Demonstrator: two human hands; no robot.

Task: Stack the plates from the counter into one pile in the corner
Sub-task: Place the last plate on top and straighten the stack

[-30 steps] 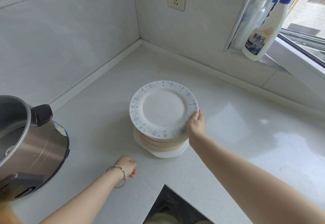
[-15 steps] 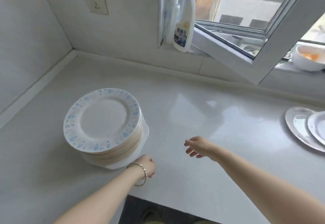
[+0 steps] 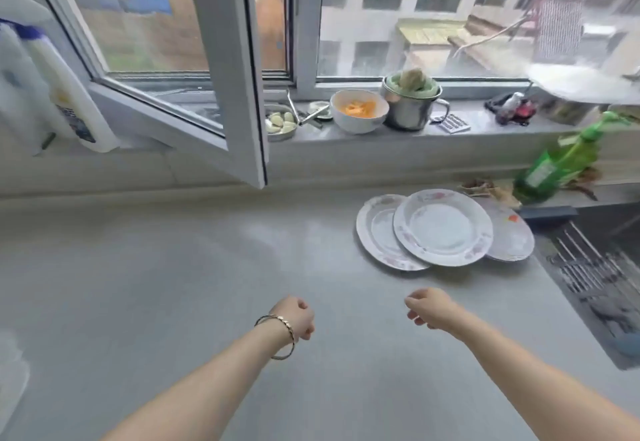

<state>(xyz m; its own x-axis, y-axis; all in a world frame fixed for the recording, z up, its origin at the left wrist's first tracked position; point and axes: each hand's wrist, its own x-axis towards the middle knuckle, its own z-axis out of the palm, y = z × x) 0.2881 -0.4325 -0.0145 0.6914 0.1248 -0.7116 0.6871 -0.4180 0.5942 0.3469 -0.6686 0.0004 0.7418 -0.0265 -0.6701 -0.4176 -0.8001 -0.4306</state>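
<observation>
My left hand [image 3: 297,316] hangs over the bare grey counter [image 3: 180,285] with its fingers curled loosely inward toward the palm, holding nothing, and a thin bangle [image 3: 281,336] sits around that wrist. My right hand [image 3: 428,308] is level with it and a little apart, its fingers also loosely bent and drooping down, empty; I cannot tell whether either hand touches the counter or hovers just above it. Ahead of my right hand, well apart from it, lie the plates: a white plate with pink flowers on its rim [image 3: 443,227] rests on top, overlapping an oval plate [image 3: 375,233] on its left and another plate [image 3: 512,236] on its right, whose pattern is too blurred to make out. Just to the right of them the counter drops into a sink [image 3: 602,267] with a metal rack in it, and a green bottle [image 3: 561,160] leans behind the plates by the wall. On the windowsill beyond stand a white bowl with something orange in it [image 3: 359,111], a steel mug [image 3: 410,108] stuffed with what looks like a green cloth, and a small dish of garlic cloves [image 3: 281,123]. An open window sash [image 3: 228,70] swings inward over the counter, and at the far left a white spray bottle [image 3: 65,94] stands on the ledge.
</observation>
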